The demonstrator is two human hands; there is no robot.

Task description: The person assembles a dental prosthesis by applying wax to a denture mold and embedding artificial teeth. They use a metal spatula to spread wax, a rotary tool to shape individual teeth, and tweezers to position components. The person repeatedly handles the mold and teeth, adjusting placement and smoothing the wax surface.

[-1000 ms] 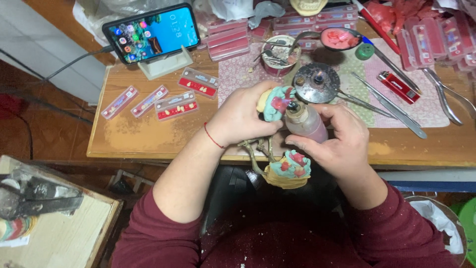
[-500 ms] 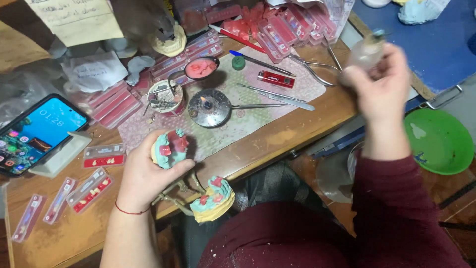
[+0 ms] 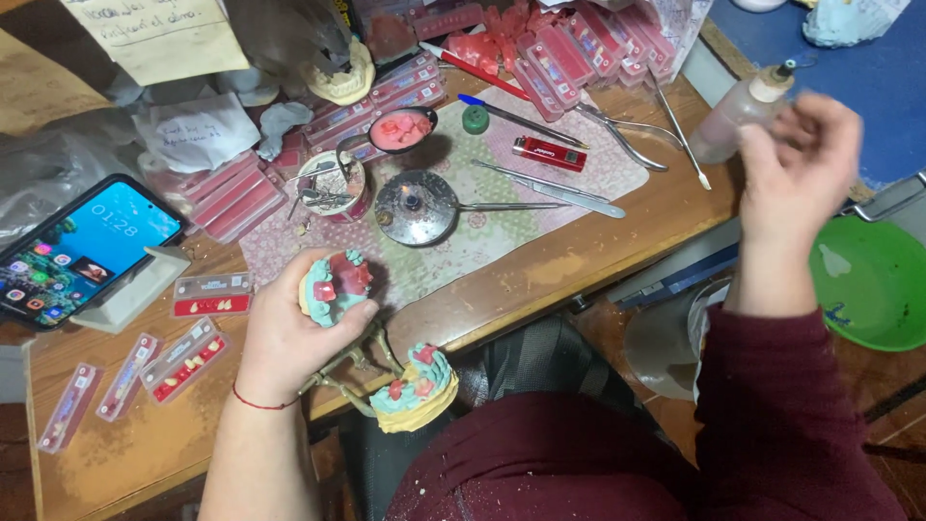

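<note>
Head view: right hand (image 3: 796, 164) motion-blurred

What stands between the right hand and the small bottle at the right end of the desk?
Nothing visible. The right hand is beside the small bottle, close to its cap; motion blur hides whether they touch. The left hand holds the dental model near the desk edge, well apart from them.

cluttered wooden workbench (image 3: 569, 265) with a patterned mat (image 3: 502, 207), blue surface (image 3: 868, 96) at right, reddish floor (image 3: 868, 381) below
</note>
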